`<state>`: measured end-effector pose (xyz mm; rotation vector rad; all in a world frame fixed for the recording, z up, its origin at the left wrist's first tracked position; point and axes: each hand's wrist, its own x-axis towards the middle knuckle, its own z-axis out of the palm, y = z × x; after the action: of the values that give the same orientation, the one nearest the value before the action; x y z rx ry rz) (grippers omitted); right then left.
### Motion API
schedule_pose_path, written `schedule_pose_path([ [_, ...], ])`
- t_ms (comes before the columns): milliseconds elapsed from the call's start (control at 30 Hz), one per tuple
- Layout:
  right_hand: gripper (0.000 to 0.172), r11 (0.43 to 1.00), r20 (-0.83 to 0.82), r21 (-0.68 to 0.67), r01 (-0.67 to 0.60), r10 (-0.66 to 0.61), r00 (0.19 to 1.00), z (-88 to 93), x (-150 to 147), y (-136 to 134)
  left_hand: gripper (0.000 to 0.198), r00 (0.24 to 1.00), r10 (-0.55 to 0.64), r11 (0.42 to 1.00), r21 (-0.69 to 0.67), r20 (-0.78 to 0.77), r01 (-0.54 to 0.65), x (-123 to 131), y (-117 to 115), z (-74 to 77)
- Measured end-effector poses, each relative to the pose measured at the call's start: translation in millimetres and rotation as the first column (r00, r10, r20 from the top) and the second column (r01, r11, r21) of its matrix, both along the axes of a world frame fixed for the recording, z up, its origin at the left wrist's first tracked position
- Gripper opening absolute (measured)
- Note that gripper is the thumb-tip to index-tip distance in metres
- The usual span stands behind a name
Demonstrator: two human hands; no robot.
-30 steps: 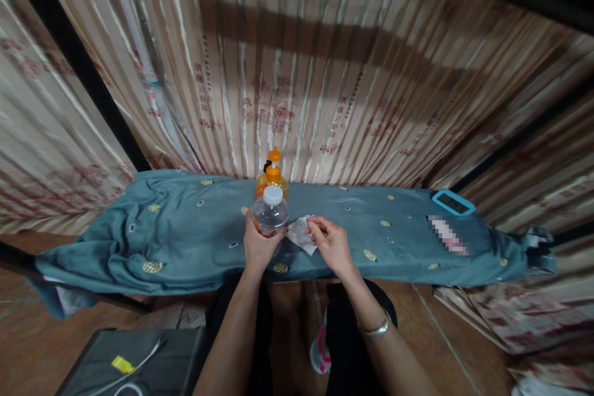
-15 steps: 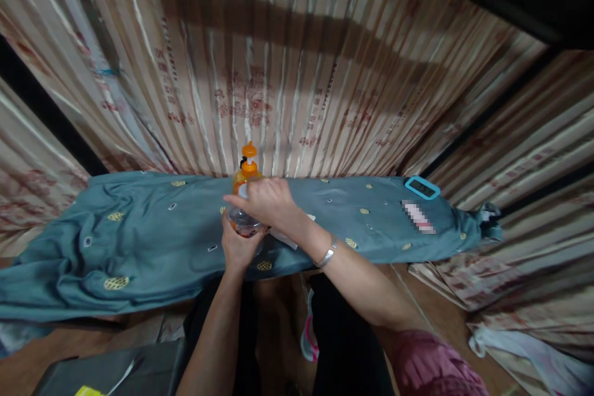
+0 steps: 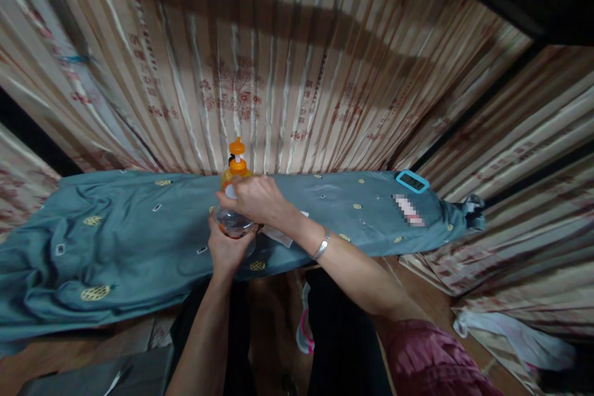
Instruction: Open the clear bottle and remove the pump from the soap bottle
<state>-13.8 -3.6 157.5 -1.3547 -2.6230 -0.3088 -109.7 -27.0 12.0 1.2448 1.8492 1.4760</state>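
Observation:
My left hand (image 3: 223, 249) grips the body of a small clear plastic bottle (image 3: 231, 223) that stands on a narrow table under a blue-green cloth (image 3: 139, 241). My right hand (image 3: 256, 198) is closed over the bottle's white cap (image 3: 229, 192), hiding most of it. Directly behind the bottle stands an orange bottle with an orange pump top (image 3: 236, 158). A crumpled white tissue (image 3: 281, 236) lies on the cloth beneath my right wrist, which wears a silver bracelet.
A blue-framed digital device (image 3: 412, 181) lies near the table's right end. Striped beige curtains (image 3: 297, 74) hang close behind the table. A dark box (image 3: 93, 377) sits on the brown floor at lower left, white cloth (image 3: 510, 337) at lower right.
My right hand left the tissue and moved up and left onto the bottle's cap. The left hand kept its grip on the bottle. The view drifted to the right.

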Motion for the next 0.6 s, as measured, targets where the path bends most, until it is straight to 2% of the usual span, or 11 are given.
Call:
schedule_pose_path([
  [200,0.067,0.998,-0.052,-0.018,-0.053,0.052,0.997,0.7,5.9,8.8,0.101,1.000,-0.003,1.000,-0.001,-0.009,0.003,0.0,-0.2,-1.0],
  [433,0.071,0.994,-0.064,-0.021,-0.109,0.108,0.992,0.7,8.2,13.9,0.100,1.000,-0.023,1.000,0.014,-0.007,0.023,-0.7,0.2,-2.0],
  [600,0.070,0.998,-0.055,0.006,-0.055,0.055,0.997,7.4,8.2,5.5,0.098,1.000,-0.016,0.999,0.035,-0.024,0.017,-0.4,1.7,-4.1],
])
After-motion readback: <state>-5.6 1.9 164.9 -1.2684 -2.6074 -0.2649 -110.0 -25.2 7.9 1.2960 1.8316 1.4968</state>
